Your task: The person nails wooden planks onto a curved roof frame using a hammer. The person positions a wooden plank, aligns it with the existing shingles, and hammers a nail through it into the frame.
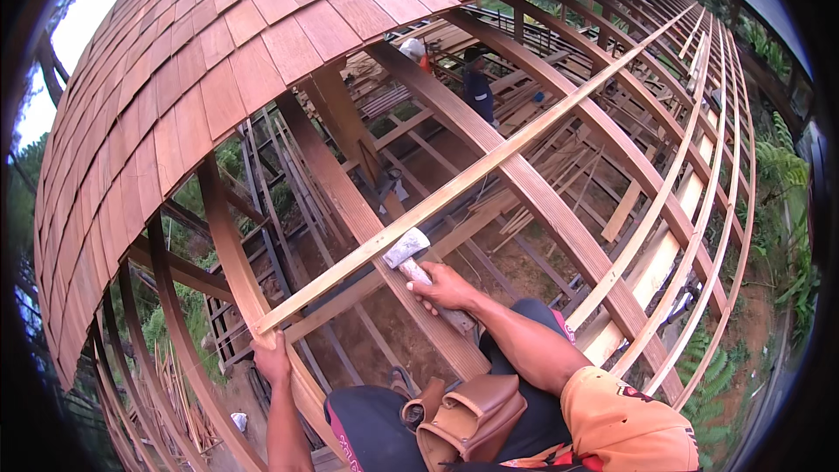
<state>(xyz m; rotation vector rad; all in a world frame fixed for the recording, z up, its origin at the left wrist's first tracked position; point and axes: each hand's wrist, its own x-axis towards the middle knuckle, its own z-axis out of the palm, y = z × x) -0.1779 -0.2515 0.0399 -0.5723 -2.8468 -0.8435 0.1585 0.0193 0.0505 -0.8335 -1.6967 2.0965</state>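
Note:
My left hand (pixel 272 355) is closed at the left end of a long pale wooden batten (pixel 478 171), where it meets a curved rafter (pixel 236 267). The batten runs diagonally up to the upper right across several rafters. My right hand (pixel 440 287) grips a mallet with a pale, scuffed head (pixel 404 249), held over a broad rafter (pixel 421 329) just below the batten. The lower part of its handle shows below my fingers. A brown leather tool pouch (pixel 472 411) sits at my waist between my arms.
Shingle roofing (pixel 210 61) curves overhead and to the left. More battens (pixel 725 201) cross the rafters at right. Through the open frame are stacked timber, dirt ground, a person in a white helmet (pixel 413 52) and another in dark clothing (pixel 479 92). Greenery (pixel 791 280) borders the structure.

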